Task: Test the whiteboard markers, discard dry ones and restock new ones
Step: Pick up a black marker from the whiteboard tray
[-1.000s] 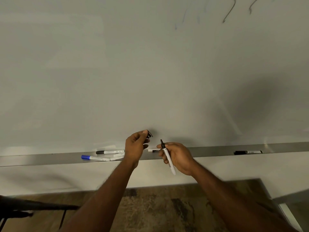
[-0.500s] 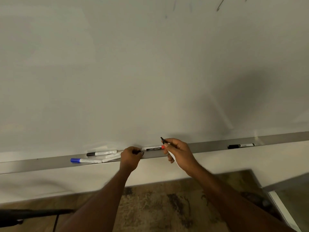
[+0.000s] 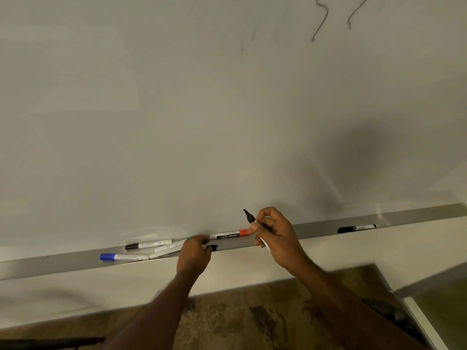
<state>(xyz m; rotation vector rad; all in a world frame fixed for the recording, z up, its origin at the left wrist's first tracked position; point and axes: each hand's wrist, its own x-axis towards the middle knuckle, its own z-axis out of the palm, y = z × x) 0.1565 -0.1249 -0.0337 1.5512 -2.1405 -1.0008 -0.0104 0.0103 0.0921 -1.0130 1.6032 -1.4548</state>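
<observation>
My right hand (image 3: 275, 238) grips an uncapped black marker (image 3: 249, 217), tip pointing up close to the whiteboard (image 3: 202, 122). My left hand (image 3: 195, 252) rests on the metal tray (image 3: 316, 227) with fingers curled and pinches the small black cap (image 3: 212, 247) at its fingertips. Between my hands a red-capped marker (image 3: 228, 234) lies in the tray. Left of my left hand lie a black-capped marker (image 3: 149, 245), a blue-capped marker (image 3: 121, 256) and a white marker (image 3: 169, 248) partly hidden by the hand. A bit of green (image 3: 191, 238) shows behind my left knuckles.
Another black marker (image 3: 356, 228) lies in the tray far right. Dark scribbles (image 3: 321, 21) and faint blue strokes (image 3: 252, 36) mark the top of the board. Below are a patterned floor (image 3: 252, 319), a dark bar (image 3: 50, 341) bottom left and a metal frame (image 3: 417, 322) bottom right.
My left hand came down from in front of the board to the tray, bringing the black cap with it. My right hand kept the uncapped marker and rose slightly.
</observation>
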